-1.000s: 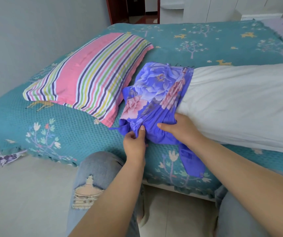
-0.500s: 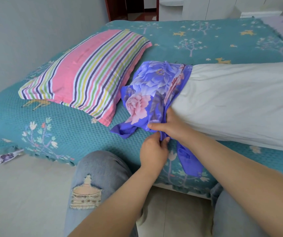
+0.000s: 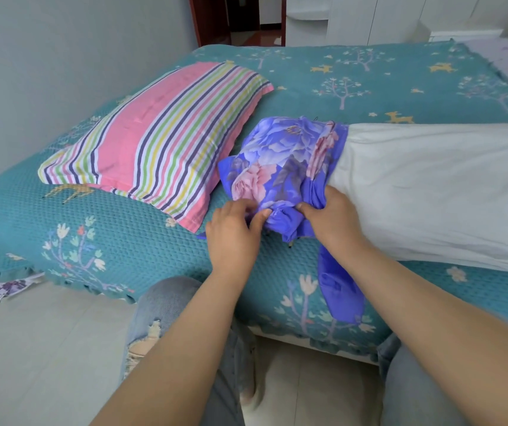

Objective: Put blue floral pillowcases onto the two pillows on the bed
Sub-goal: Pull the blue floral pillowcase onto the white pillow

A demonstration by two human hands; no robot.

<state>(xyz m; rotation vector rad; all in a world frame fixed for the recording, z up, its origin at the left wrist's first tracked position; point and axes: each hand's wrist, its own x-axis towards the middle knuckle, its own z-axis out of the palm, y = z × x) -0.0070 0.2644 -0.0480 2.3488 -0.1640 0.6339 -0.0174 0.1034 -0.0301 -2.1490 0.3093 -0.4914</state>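
Your left hand (image 3: 234, 232) and right hand (image 3: 335, 219) grip the pillowcase (image 3: 280, 167), bunched over 1 end of the white pillow (image 3: 437, 192); striped pillow (image 3: 154, 142) remains uncovered.

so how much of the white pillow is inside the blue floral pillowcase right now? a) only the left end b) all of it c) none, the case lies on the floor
a: the blue floral pillowcase is bunched over just the left end of the white pillow, gripped by both hands.

Your left hand (image 3: 234, 232) and right hand (image 3: 335, 219) both pinch the bunched blue floral pillowcase (image 3: 280, 167), gathered over the end of the white pillow (image 3: 440, 192). Striped pillow (image 3: 154, 149) lies just left on the teal bedspread (image 3: 384, 81).
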